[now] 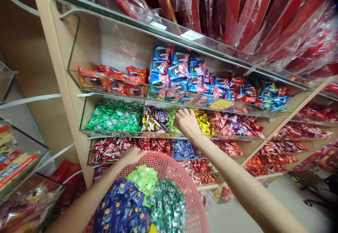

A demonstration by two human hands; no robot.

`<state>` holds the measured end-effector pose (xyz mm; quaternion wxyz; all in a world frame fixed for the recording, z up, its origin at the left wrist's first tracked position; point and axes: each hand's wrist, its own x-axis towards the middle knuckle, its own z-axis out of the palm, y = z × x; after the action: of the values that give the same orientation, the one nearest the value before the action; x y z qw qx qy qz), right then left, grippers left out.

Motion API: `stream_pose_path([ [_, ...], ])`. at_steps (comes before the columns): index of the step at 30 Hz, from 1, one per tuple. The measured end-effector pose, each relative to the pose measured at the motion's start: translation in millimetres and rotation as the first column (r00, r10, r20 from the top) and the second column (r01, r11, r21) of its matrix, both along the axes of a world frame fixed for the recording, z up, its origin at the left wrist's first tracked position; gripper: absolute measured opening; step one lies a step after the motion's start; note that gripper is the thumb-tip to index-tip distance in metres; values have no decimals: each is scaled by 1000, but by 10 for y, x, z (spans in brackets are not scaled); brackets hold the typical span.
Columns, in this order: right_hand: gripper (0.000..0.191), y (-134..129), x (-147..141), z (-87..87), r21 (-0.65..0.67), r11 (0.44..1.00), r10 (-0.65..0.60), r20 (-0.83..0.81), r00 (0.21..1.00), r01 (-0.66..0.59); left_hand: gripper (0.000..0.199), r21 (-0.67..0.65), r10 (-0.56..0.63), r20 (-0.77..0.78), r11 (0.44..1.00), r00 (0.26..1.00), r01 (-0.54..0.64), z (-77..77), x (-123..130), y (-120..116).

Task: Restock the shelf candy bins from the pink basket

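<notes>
My left hand (132,155) grips the far rim of a pink perforated plastic basket (194,190). Inside the basket lie dark blue candy packets (121,205), light green packets (144,178) and dark green wrapped candies (167,203), with a bit of yellow at the bottom. My right hand (188,122) reaches to a glass shelf and is closed, knuckles up, above light green packets (172,118). What its fingers hold, if anything, is hidden. Yellow packets (202,121) lie just right of this hand, and dark-wrapped chocolate bars (160,115) to its left.
Green candies (114,115) fill the shelf's left compartment. Above, glass bins hold red cookie packs (113,81) and blue cookie packs (182,71). The glass front edge (126,133) runs below my right hand. A wooden upright (60,74) stands left, and red wrapped goods hang overhead.
</notes>
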<state>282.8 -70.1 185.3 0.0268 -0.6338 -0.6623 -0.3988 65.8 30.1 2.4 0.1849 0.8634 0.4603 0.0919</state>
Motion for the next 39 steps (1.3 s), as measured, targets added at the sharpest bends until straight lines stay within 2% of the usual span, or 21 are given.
stream_pose_path([
  [2, 16, -132, -199, -4, -10, 998, 69, -65, 996, -70, 58, -13, 6, -3, 1000, 1000, -6, 11, 4, -9],
  [4, 16, -275, -405, -83, -52, 982, 172, -180, 969, -183, 60, -24, 2, -1, 1000, 1000, -2, 13, 8, -13],
  [6, 13, -403, -573, -258, -116, 943, 255, -346, 903, -311, 61, -22, -7, 8, 1000, 1000, 8, 4, 11, -11],
  [8, 10, -490, -667, -522, -183, 883, 275, -543, 793, -432, 61, -10, -14, 16, 1000, 1000, 14, -14, 12, -6],
  [11, 8, -516, -670, -1005, -229, 842, 116, -808, 578, -488, 63, 3, -21, 14, 1000, 1000, 21, -45, 9, 7],
  [14, 10, -444, -597, -1438, -216, 858, -50, -938, 342, -466, 63, -5, -23, 9, 1000, 1000, 23, -59, 4, 15],
  [17, 10, -345, -553, -1724, -201, 886, -161, -978, 130, -418, 62, 3, -33, 14, 999, 999, 33, -54, 4, 16],
  [20, 13, -266, -560, -1888, -184, 914, -190, -982, 21, -362, 62, 12, -37, 11, 999, 999, 37, -46, 7, 13],
  [23, 13, -212, -583, -2026, -165, 925, -186, -982, -31, -342, 61, 6, -26, 8, 1000, 1000, 26, -42, 8, 11],
  [28, 11, -193, -584, -2260, -75, 937, -106, -992, -72, -342, 56, -23, -4, 13, 1000, 1000, 4, -26, 2, 4],
  [32, 15, -244, -558, -2334, 2, 925, -45, -992, -117, -380, 57, -5, -6, 2, 1000, 1000, 6, -21, 2, 2],
  [36, 15, -334, -542, -2286, 30, 920, 11, -999, -50, -391, 60, 39, -33, -29, 999, 999, 34, -31, 2, 2],
  [39, 14, -411, -553, -2214, -8, 912, 29, -996, 84, -409, 60, 44, -37, -45, 998, 998, 39, -40, -2, -2],
])
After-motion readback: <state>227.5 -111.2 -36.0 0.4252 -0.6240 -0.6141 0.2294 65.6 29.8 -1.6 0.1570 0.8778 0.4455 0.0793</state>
